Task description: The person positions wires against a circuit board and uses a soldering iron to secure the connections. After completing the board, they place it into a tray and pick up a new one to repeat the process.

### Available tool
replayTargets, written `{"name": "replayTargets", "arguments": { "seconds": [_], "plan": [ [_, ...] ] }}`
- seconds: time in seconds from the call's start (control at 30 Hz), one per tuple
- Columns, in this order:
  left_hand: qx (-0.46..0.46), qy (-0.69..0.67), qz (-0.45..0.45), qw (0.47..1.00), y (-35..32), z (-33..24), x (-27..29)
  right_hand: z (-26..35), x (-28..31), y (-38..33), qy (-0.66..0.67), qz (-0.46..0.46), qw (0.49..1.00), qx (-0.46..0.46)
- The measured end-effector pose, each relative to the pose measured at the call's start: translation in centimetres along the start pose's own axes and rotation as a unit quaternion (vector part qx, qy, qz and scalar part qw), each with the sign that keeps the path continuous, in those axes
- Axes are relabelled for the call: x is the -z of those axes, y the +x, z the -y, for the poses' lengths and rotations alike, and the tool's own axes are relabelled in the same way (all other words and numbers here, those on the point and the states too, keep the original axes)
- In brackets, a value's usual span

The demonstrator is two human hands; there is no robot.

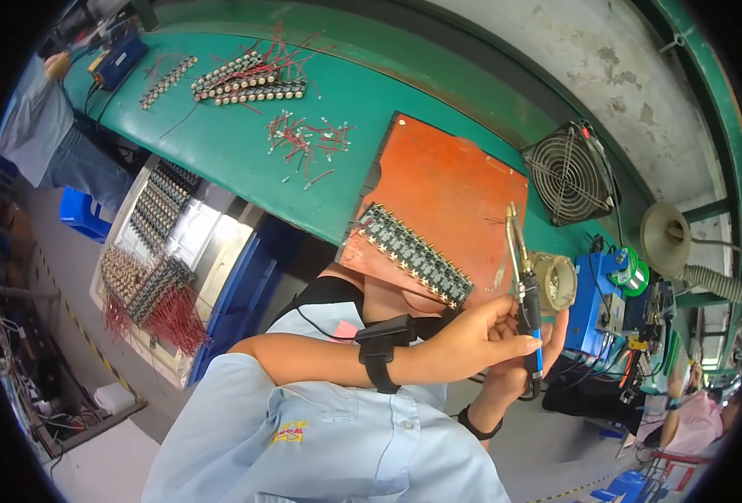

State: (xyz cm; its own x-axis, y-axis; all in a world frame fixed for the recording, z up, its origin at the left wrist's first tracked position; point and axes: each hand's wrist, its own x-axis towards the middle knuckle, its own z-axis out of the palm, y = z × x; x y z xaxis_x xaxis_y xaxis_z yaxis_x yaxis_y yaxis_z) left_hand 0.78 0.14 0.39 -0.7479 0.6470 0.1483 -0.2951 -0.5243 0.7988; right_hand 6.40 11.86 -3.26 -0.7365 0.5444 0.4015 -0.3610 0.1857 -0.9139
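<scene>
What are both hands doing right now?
Left hand: closed around the blue-handled soldering iron.
Right hand: mostly hidden behind it; cannot tell.

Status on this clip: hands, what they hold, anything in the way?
Left hand gripping soldering iron, tip up. Right hand behind it, on the handle's lower end. Row of dark components on orange mat unobstructed.

Bare orange rectangular mat (pixel 446 180) lies open above the long black strip of small components (pixel 411 254) along its near edge. Right of the mat, the round wire-grilled fan (pixel 570 173), the blue box-shaped station (pixel 599 300) and the round tin holder (pixel 555 282) crowd the green tabletop (pixel 220 142). Left, loose red-wired parts (pixel 308 138) litter it, with open green between clusters.
</scene>
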Motion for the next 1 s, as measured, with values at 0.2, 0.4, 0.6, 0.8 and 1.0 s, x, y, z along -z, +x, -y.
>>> {"name": "replayTargets", "arguments": {
  "seconds": [0.2, 0.4, 0.6, 0.8, 1.0],
  "plan": [
    [0.052, -0.073, -0.022, 0.996, -0.8, -1.8, 2.6, -2.7, 1.0, 3.0, 0.053, 0.192, 0.979, 0.044],
    [0.202, 0.142, 0.022, 0.969, -5.2, -6.7, 5.4, -1.7, -1.1, 6.2, 0.2, 0.145, 0.968, 0.034],
    [-0.11, 0.7, -0.008, 0.706, -5.6, -6.8, 8.0, -2.8, -1.4, 6.0, 0.293, 0.118, 0.94, -0.131],
    [-0.104, 0.702, 0.075, 0.701, -3.8, -7.7, 12.1, -2.9, -2.1, 7.5, 0.327, 0.134, 0.93, -0.097],
    [-0.159, 0.616, 0.135, 0.76, -2.9, -9.3, 14.0, -1.9, -6.3, 6.4, 0.102, 0.141, 0.982, -0.07]
  ]
}}
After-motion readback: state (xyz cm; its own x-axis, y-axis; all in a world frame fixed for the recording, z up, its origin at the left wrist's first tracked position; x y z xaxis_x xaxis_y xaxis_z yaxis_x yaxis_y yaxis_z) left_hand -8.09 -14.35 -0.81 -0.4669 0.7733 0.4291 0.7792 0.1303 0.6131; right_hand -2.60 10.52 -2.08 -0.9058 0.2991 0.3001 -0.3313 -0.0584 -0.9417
